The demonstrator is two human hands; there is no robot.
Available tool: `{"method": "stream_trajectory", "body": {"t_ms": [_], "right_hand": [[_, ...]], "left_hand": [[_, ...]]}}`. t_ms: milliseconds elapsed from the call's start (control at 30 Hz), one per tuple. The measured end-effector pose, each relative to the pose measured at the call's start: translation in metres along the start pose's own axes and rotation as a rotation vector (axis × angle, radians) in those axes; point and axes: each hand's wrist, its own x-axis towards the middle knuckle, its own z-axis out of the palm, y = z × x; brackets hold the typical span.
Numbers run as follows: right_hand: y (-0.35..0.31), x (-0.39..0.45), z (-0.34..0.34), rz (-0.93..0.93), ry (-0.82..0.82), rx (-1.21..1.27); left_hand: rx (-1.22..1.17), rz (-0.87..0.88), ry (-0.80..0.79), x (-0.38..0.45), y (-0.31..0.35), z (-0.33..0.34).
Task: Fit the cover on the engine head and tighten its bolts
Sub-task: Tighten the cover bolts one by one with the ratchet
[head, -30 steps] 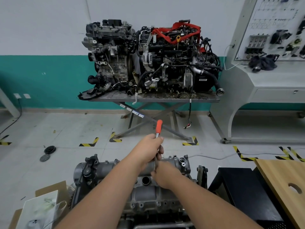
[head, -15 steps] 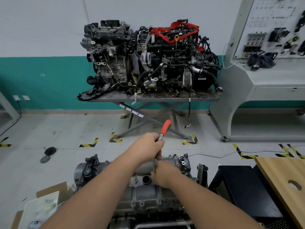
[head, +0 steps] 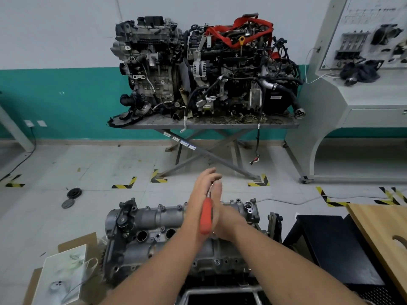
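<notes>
— Head view: what's the room like?
— Pale tiled floor point(head: 66, 164) with yellow-black corner marks, a teal band along the wall point(head: 55, 102), two engines on a scissor-leg table point(head: 209, 125), a wooden board point(head: 383, 234) at right.
— And the hands?
— Left hand point(head: 203, 194) and right hand point(head: 222, 214) lie palm to palm, fingers straight, the red-handled tool point(head: 206, 216) pressed between them — above the cover point(head: 158, 216) sitting on the engine head point(head: 154, 256) in the foreground.
</notes>
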Motion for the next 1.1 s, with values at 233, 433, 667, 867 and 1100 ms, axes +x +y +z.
{"method": "stream_trajectory", "body": {"t_ms": [233,433,667,867,1100], "right_hand": [[-0.001,0.005,-0.002,0.028,-0.047,-0.107],[0.0,0.005,-0.001,0.052,-0.02,-0.029],[0.002,0.006,0.0,0.059,0.0,-0.02],[0.007,0.006,0.005,-0.021,0.037,-0.008],[0.01,0.002,0.006,-0.035,0.005,-0.072]], "left_hand": [[-0.753,-0.581,0.316,0.013,-0.001,0.009],[-0.7,-0.698,0.115,0.029,0.002,-0.015],[-0.517,-0.709,-0.031,0.039,0.007,-0.02],[-0.202,-0.629,-0.323,0.047,0.019,-0.025],[0.877,-0.04,-0.533,0.054,0.036,-0.023]]}}
